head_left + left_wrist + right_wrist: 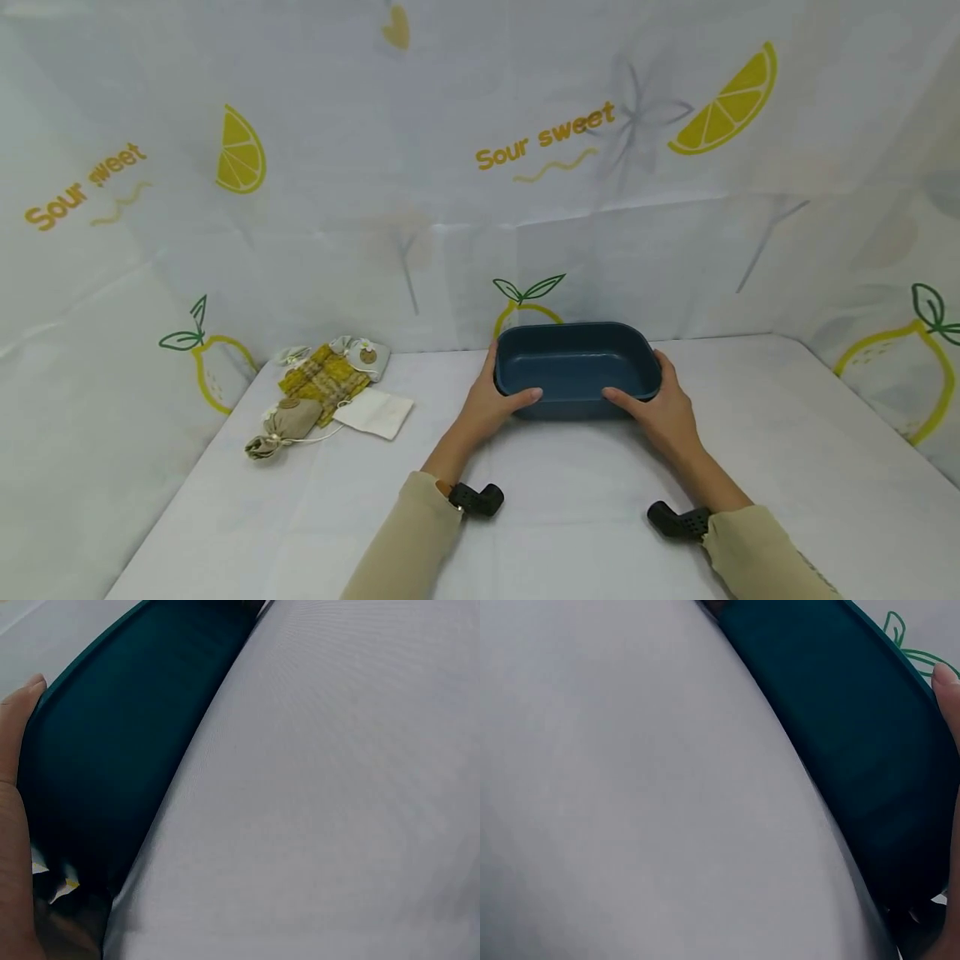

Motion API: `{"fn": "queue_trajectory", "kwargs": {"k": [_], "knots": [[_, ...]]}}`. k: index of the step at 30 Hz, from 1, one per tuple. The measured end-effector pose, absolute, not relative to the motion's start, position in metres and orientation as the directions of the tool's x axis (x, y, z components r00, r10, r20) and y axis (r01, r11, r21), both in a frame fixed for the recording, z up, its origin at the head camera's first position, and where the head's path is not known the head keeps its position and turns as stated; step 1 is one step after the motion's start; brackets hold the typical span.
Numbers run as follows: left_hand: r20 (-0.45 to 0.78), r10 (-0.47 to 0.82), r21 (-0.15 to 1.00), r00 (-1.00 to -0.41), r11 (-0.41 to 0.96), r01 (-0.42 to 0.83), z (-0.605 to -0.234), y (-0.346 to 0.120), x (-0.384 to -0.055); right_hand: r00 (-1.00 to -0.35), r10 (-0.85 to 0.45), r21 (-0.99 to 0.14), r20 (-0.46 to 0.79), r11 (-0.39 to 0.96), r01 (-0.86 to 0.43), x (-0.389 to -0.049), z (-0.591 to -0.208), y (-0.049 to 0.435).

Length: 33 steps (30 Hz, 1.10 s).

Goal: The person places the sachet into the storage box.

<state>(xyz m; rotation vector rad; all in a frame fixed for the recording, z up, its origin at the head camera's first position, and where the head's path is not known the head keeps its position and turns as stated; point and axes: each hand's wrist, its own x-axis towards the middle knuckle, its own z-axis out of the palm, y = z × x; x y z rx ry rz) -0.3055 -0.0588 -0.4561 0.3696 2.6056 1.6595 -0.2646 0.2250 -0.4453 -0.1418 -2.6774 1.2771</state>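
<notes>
A dark blue rectangular dish (576, 409) with rounded corners sits toward the back of the table, its open side up and its bare inner floor visible. My left hand (487, 403) grips its left end, thumb over the near rim and fingers round the side. At the opposite end my right hand (669, 413) holds it the same way. In the left wrist view, the dish's outer wall (112, 750) fills the upper left, with the thumb (13, 742) at its edge. The right wrist view shows the wall (855, 742) close to the white cloth. Most fingertips are hidden behind the dish.
Several small fabric pouches lie in a group at the back left, among them a yellow plaid one (326, 382) and a beige one (295, 419). Beside them is a white flat piece (375, 412) with a cord. A white printed curtain (450, 250) rises behind the table.
</notes>
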Motion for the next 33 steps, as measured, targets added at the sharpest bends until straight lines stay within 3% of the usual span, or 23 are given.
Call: {"fn": "queue_trajectory", "kwargs": {"k": [18, 33], "knots": [[0.13, 0.112, 0.889, -0.985, 0.427, 0.166, -0.456, -0.115, -0.298, -0.983, 0.119, -0.814, 0.136, 0.579, -0.042, -0.272, -0.449, 0.168], [0.112, 0.118, 0.896, -0.987, 0.418, 0.152, -0.458, -0.129, -0.298, -0.987, 0.082, -0.826, 0.137, 0.56, -0.068, -0.275, -0.45, 0.16]]}}
